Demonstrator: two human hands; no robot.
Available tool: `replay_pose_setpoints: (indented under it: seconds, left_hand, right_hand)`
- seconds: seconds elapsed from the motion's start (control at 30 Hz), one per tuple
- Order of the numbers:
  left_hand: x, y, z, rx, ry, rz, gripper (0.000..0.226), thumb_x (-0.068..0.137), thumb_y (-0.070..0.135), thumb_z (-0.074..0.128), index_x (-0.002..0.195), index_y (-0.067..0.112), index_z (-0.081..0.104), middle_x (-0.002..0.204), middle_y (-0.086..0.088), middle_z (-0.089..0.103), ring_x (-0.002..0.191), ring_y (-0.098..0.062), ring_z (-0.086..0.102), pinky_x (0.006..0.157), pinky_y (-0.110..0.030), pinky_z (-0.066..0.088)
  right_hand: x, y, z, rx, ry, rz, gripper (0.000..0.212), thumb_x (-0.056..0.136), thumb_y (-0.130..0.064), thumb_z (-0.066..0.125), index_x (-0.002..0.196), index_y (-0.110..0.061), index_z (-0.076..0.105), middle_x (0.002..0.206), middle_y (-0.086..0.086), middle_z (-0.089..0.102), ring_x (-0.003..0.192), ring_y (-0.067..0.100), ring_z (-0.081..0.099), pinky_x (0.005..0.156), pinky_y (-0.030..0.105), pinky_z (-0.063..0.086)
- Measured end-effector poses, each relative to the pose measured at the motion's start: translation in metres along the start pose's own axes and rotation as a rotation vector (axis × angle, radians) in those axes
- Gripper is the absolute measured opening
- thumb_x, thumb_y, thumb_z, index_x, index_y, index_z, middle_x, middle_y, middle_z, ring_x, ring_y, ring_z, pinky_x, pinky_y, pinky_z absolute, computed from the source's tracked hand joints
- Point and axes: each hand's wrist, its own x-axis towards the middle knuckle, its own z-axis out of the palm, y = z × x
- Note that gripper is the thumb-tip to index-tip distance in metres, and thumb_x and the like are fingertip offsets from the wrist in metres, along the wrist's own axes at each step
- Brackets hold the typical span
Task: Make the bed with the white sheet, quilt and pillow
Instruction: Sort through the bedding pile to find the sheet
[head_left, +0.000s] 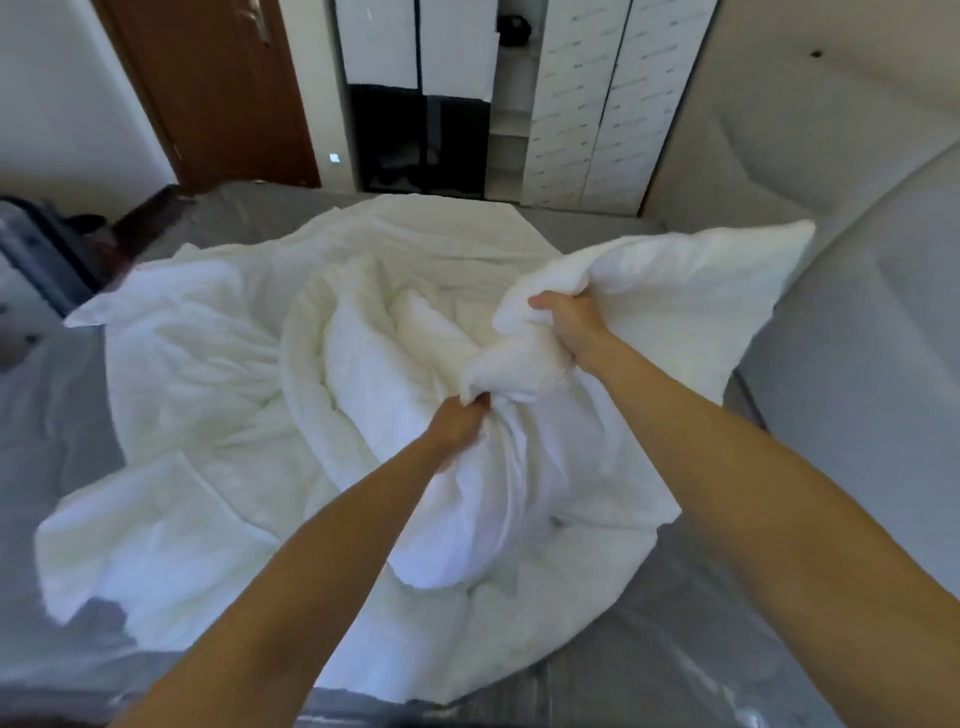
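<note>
The left hand (460, 418) grips a bunched fold of the white pillow (670, 306). The right hand (566, 319) clutches it too, the pillow's bulk rising toward two o'clock over the rumpled quilt (208, 374).

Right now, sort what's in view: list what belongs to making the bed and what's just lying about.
For the job: pillow, gripped by both the left hand and right hand; crumpled quilt; grey mattress.

Lying about: suitcase, brown door, wardrobe.
</note>
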Motion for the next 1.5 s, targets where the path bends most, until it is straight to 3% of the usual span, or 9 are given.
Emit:
replay_pose_setpoints:
  seconds: [0.1,0.27,0.47,0.53,0.63,0.8,0.93,1.17,1.5]
  left_hand:
    - [0.039,0.007,-0.095,-0.083,0.191,-0.027,0.021,0.094,0.020,0.045,0.081,0.010,0.058,0.070,-0.009,0.055,0.059,-0.016,0.057,0.049,-0.021,0.042]
    - [0.094,-0.023,-0.209,-0.259,0.435,-0.217,0.042,0.096,0.025,0.048,0.129,-0.002,0.051,0.128,-0.018,0.056,0.118,-0.033,0.054,0.098,-0.041,0.046]
    - [0.120,-0.064,-0.243,-0.062,0.479,-0.433,0.043,0.101,0.019,0.036,0.134,-0.007,0.043,0.138,-0.027,0.046,0.128,-0.037,0.043,0.103,-0.036,0.034]
    - [0.131,-0.067,-0.239,-0.015,0.495,-0.445,0.042,0.102,0.018,0.035,0.136,-0.006,0.041,0.137,-0.028,0.045,0.127,-0.038,0.043,0.102,-0.037,0.033]
    - [0.136,-0.053,-0.218,0.046,0.572,-0.378,0.059,0.096,0.030,0.046,0.146,0.008,0.024,0.145,-0.023,0.033,0.131,-0.040,0.036,0.106,-0.046,0.031]
    - [0.126,-0.020,-0.185,0.741,0.412,0.336,0.053,0.094,0.055,0.035,0.144,0.040,0.031,0.159,0.000,0.014,0.146,-0.026,0.009,0.114,-0.053,0.010]
    - [0.152,-0.043,-0.170,1.048,-0.056,0.036,0.045,0.098,0.057,0.021,0.141,0.048,0.033,0.158,0.014,0.015,0.147,-0.017,0.007,0.109,-0.066,-0.007]
    - [0.179,-0.049,-0.131,1.140,-0.043,-0.216,0.063,0.086,0.076,0.019,0.144,0.054,0.014,0.158,0.019,-0.008,0.147,-0.020,-0.010,0.103,-0.074,-0.008]
    - [0.208,-0.066,-0.095,1.319,-0.003,-0.304,0.083,0.073,0.088,0.022,0.145,0.052,0.004,0.158,0.018,-0.013,0.147,-0.023,-0.012,0.103,-0.076,0.001]
  right_hand:
    - [0.029,-0.042,0.107,0.074,-0.179,-0.011,0.026,0.082,-0.011,0.064,0.107,-0.007,0.057,0.104,0.006,0.060,0.097,0.024,0.057,0.082,0.034,0.049]
    - [0.055,-0.058,0.226,-0.206,-0.480,-0.171,0.051,0.087,-0.020,0.064,0.135,-0.011,0.047,0.131,0.004,0.053,0.118,0.019,0.051,0.094,0.029,0.041]
    - [0.067,0.011,0.182,-1.009,0.294,-0.833,0.061,0.076,-0.029,0.069,0.133,-0.017,0.050,0.147,0.016,0.036,0.138,0.031,0.027,0.110,0.048,0.025]
    - [0.076,0.030,0.165,-1.072,0.322,-0.496,0.074,0.080,-0.047,0.062,0.145,-0.028,0.031,0.156,0.013,0.020,0.144,0.031,0.014,0.113,0.051,0.012]
    - [0.094,0.072,0.177,-0.992,-0.157,0.058,0.075,0.089,-0.059,0.044,0.151,-0.034,0.010,0.157,0.004,0.019,0.142,0.030,0.024,0.114,0.051,0.020]
    - [0.084,0.110,0.226,-0.732,-0.607,0.119,0.063,0.094,-0.017,0.046,0.151,-0.023,0.020,0.158,0.002,0.021,0.142,0.023,0.027,0.107,0.029,0.032]
    - [0.089,0.112,0.204,-0.608,-0.707,0.178,0.052,0.082,-0.010,0.050,0.133,-0.020,0.053,0.137,0.003,0.053,0.121,0.018,0.051,0.097,0.029,0.042]
    - [0.135,0.136,0.054,-0.500,0.181,0.245,0.037,0.091,-0.016,0.053,0.127,-0.015,0.058,0.133,0.009,0.056,0.120,0.026,0.053,0.099,0.031,0.042]
    - [0.212,0.293,-0.069,0.275,0.404,0.834,0.111,0.056,-0.059,0.081,0.144,-0.017,0.029,0.141,0.006,0.042,0.123,0.031,0.049,0.094,0.052,0.049]
